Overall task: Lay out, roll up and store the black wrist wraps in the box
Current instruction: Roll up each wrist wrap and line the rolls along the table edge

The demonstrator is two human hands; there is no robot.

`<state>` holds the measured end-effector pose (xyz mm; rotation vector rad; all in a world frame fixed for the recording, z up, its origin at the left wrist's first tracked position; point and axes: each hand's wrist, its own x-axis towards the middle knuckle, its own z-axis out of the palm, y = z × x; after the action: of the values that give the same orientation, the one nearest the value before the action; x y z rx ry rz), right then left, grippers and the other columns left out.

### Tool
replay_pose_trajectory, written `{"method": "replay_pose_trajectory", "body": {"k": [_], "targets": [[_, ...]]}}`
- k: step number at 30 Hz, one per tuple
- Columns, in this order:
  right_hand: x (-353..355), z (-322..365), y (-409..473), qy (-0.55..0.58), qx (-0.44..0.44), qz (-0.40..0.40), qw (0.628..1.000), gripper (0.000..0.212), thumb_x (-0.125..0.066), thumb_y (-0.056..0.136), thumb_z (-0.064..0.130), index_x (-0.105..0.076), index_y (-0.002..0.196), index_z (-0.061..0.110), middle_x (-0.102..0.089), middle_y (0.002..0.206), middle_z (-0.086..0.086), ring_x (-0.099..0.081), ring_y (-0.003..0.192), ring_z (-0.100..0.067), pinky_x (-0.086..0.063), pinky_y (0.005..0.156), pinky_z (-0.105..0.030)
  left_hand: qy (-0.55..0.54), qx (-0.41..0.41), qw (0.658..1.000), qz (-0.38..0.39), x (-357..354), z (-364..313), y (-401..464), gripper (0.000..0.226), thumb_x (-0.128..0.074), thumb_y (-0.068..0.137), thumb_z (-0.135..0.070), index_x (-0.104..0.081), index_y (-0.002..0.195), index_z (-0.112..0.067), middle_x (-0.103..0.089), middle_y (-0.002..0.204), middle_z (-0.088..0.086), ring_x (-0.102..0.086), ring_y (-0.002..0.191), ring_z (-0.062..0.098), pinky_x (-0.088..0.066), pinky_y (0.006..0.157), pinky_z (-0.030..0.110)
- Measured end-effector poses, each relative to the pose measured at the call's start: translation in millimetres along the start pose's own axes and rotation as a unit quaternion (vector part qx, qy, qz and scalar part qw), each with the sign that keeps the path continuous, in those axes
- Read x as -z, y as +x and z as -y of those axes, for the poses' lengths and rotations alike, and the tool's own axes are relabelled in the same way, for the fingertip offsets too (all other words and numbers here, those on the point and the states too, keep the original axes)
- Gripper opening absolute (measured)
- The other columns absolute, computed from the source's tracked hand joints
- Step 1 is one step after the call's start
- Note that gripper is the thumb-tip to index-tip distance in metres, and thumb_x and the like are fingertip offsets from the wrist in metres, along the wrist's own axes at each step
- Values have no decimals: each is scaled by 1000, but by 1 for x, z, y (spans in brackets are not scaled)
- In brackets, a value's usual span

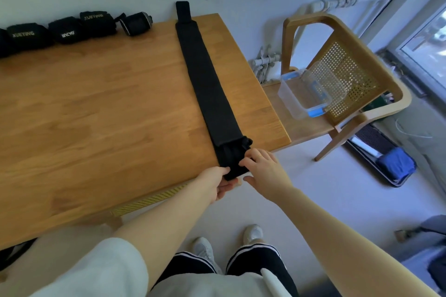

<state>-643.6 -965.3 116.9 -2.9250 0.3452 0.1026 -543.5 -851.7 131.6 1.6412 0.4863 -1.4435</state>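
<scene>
A long black wrist wrap (207,79) lies flat across the wooden table (96,108), from the far edge by the wall to the near right corner. Its near end is bunched into a small fold at the table's edge. My left hand (218,184) pinches that end from the left and underneath. My right hand (263,166) holds the same end from the right, fingers on the fold. Several rolled black wraps (72,29) sit in a row at the table's far left. The clear plastic box (303,93) with blue clips stands open on a chair seat.
The wooden chair (347,75) with a cane back stands right of the table, close to its edge. A blue mat (395,166) lies on the floor beyond it. White pipes run along the wall. My feet show below the table's near edge.
</scene>
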Motion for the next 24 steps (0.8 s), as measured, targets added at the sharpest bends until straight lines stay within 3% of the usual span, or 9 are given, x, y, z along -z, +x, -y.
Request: {"method": "replay_pose_trajectory", "body": {"k": [5, 10, 13, 14, 16, 18, 20, 22, 24], "targets": [[-6, 1, 17, -29, -1, -22, 999, 35, -92, 52, 23, -66, 76, 25, -60, 77, 8, -62, 69, -15, -53, 72, -28, -58, 16, 998, -6, -1, -4, 8, 20, -48, 97, -26, -58, 86, -13, -64, 49, -2, -56, 63, 10, -35, 55, 20], [7, -7, 33, 5, 9, 63, 998, 26, -50, 97, 30, -60, 121, 26, -56, 113, 4, -46, 109, -21, -32, 99, -30, -82, 14, 996, 12, 1, -8, 4, 25, -48, 98, -34, -57, 91, -12, -69, 63, 2, -58, 67, 14, -36, 56, 21], [9, -12, 44, 25, 8, 113, 993, 31, -45, 100, 27, -54, 129, 30, -52, 120, 5, -40, 110, -19, -31, 93, -25, 101, -65, 991, -59, 6, -14, -7, 31, -52, 95, -38, -59, 84, -10, -66, 60, 2, -57, 57, 15, -38, 51, 24], [11, -13, 47, 34, 3, 131, 991, 31, -45, 100, 25, -55, 129, 29, -51, 121, 4, -40, 111, -19, -32, 90, -25, 202, -136, 962, -123, 9, -16, -8, 30, -53, 94, -36, -60, 81, -10, -64, 60, 0, -57, 57, 15, -42, 53, 26], [16, -15, 55, 50, -9, 172, 984, 31, -43, 100, 25, -56, 128, 28, -52, 119, 2, -39, 112, -20, -32, 85, -26, 384, -319, 835, -231, 16, -23, -9, 19, -54, 94, -30, -62, 88, -14, -64, 77, -3, -60, 73, 17, -51, 67, 33], [21, -16, 64, 55, -17, 206, 977, 30, -43, 100, 26, -56, 127, 28, -52, 117, 0, -39, 116, -22, -35, 85, -28, 494, -451, 711, -219, 20, -31, -11, 25, -51, 96, -25, -57, 119, -18, -60, 118, -4, -55, 109, 16, -48, 91, 31], [27, -13, 68, 62, -27, 237, 969, 31, -43, 100, 28, -54, 129, 26, -54, 119, -2, -39, 119, -22, -38, 92, -32, 605, -468, 629, -140, 19, -35, -4, 45, -43, 100, -27, -37, 143, -19, -35, 150, -5, -29, 138, 14, -24, 111, 26], [29, -12, 68, 83, -38, 231, 969, 30, -46, 98, 29, -51, 127, 22, -57, 116, -3, -43, 116, -22, -40, 92, -34, 658, -438, 602, -118, 16, -35, 4, 48, -37, 101, -31, -30, 147, -19, -27, 154, -6, -24, 141, 14, -17, 113, 26], [32, -13, 66, 116, -57, 204, 971, 25, -49, 97, 29, -48, 119, 18, -58, 105, -3, -47, 102, -22, -41, 87, -33, 664, -410, 615, -115, 15, -34, 11, 49, -35, 101, -36, -31, 147, -21, -27, 155, -5, -26, 141, 15, -23, 113, 29]]}}
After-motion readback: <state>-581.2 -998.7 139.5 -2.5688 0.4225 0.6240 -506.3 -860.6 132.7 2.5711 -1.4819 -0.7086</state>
